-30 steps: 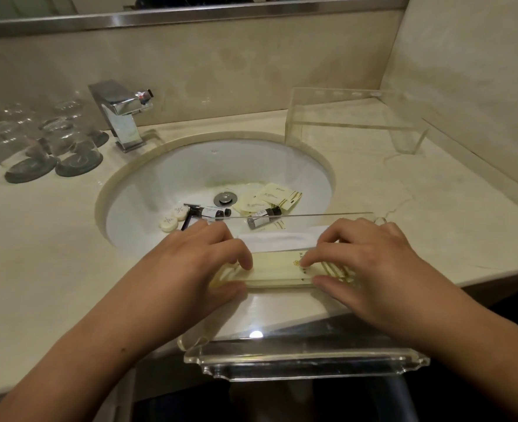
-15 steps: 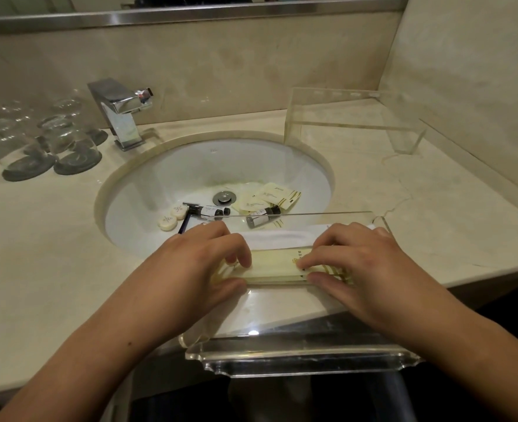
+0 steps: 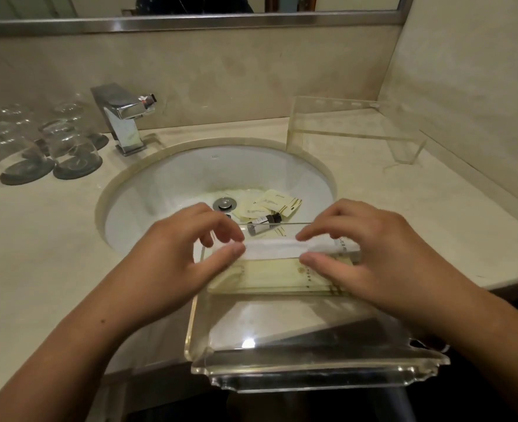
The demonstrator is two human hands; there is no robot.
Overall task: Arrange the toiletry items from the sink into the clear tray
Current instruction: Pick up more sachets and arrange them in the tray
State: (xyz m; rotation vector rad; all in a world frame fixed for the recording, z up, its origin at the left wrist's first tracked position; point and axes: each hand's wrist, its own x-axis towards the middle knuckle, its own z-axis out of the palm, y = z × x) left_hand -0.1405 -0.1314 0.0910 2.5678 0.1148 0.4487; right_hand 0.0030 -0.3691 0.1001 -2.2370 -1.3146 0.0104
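Note:
The clear tray [image 3: 312, 376] sits on the counter's front edge, overhanging it. A flat cream box [image 3: 270, 277] lies inside it. Just behind the box lies a long white packet [image 3: 273, 248]. My left hand [image 3: 184, 254] pinches its left end and my right hand [image 3: 373, 254] pinches its right end. In the white sink [image 3: 175, 184] behind the tray are a small dark bottle [image 3: 264, 222] and cream sachets [image 3: 277, 202] beside the drain [image 3: 225, 204]. My left hand hides the sink's front left part.
A chrome faucet [image 3: 123, 117] stands behind the sink. Upturned glasses [image 3: 69, 147] on dark coasters are at the far left. A clear acrylic stand [image 3: 352, 132] sits at the back right, near the side wall.
Both hands left the cream box and shifted back onto the white packet, fingers now raised and pinching its ends. My left hand now covers the soaps and bottle in the sink.

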